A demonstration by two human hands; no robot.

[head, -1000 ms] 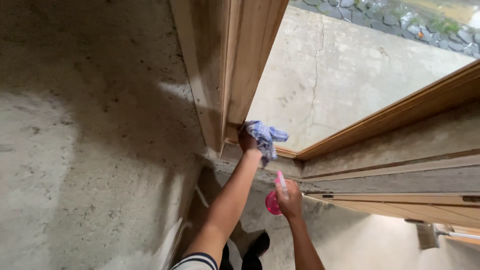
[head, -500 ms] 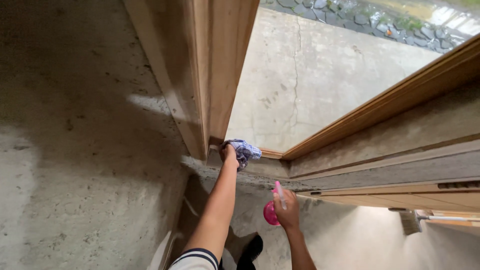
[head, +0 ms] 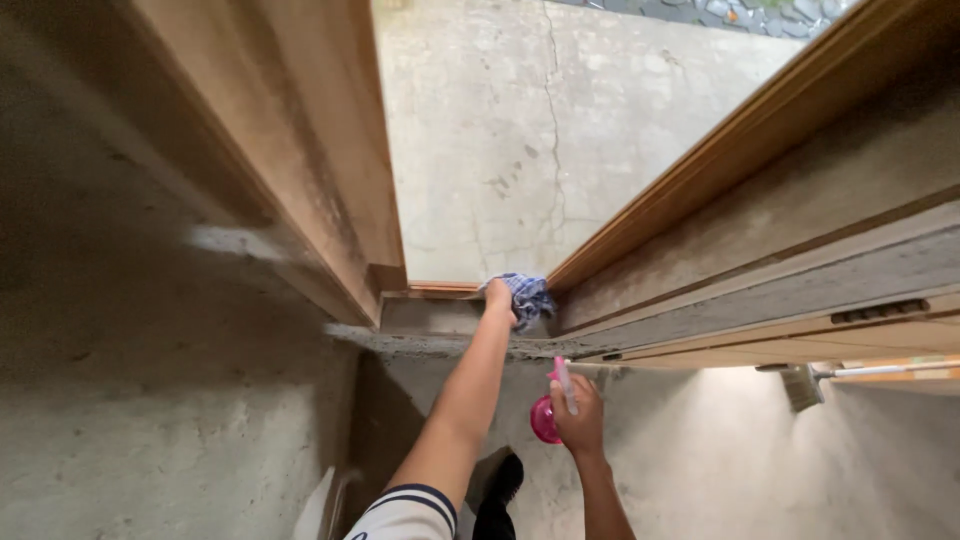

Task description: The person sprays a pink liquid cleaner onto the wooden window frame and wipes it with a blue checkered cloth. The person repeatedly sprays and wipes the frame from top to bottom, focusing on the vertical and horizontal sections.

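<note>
A crumpled blue checked cloth [head: 524, 296] is pressed by the left hand [head: 497, 296] into the wooden window frame's [head: 440, 290] far bottom corner; a pink plastic spray bottle [head: 548, 415] is clasped in the right hand's [head: 578, 415] fingers. The dusty grey concrete sill [head: 440, 330] appears unwiped.

You have two hands in view: your left hand [head: 497, 296] and your right hand [head: 578, 412]. There is one crumpled blue checked cloth [head: 527, 295], one pink spray bottle [head: 549, 415], one wooden window frame [head: 700, 160] and one brush [head: 800, 384] with a pale handle. One dark shoe [head: 498, 490] shows below, and one striped sleeve [head: 405, 508].
</note>
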